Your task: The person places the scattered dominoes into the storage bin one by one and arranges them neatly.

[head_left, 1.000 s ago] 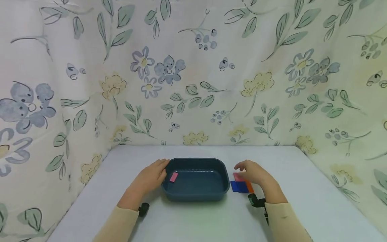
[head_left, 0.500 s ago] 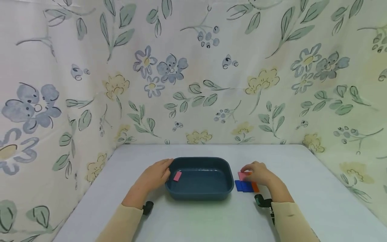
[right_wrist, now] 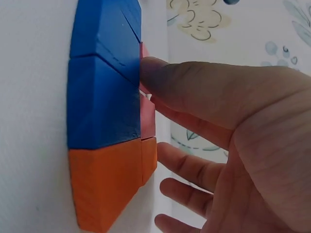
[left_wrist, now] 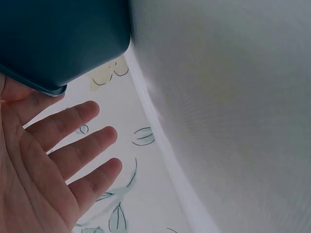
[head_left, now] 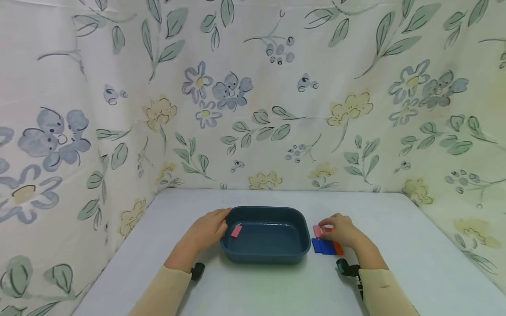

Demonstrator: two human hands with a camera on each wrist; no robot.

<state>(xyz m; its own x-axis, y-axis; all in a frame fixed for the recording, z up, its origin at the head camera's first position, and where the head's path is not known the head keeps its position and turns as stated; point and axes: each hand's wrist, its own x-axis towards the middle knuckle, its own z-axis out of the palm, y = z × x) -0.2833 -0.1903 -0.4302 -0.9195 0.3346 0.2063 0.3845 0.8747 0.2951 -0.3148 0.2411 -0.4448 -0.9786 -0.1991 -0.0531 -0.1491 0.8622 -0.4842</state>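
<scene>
My left hand rests at the left rim of a dark blue-green plastic tub. In the left wrist view its fingers are fairly straight and spread, the uppermost one touching the tub's rim. A small pink block lies inside the tub. To the tub's right, my right hand pinches another pink block between thumb and index finger. This block stands in a tight cluster with a second pink block, blue blocks and orange blocks. The other right-hand fingers are spread beside the cluster.
A white table carries everything. Floral cloth hangs behind it and at both sides. Dark wrist-camera mounts stick out by the left wrist and the right wrist.
My right hand has come down onto the cluster, its thumb and index finger closing on a pink block. My left hand stays at the tub's rim. The head view has swung slightly left.
</scene>
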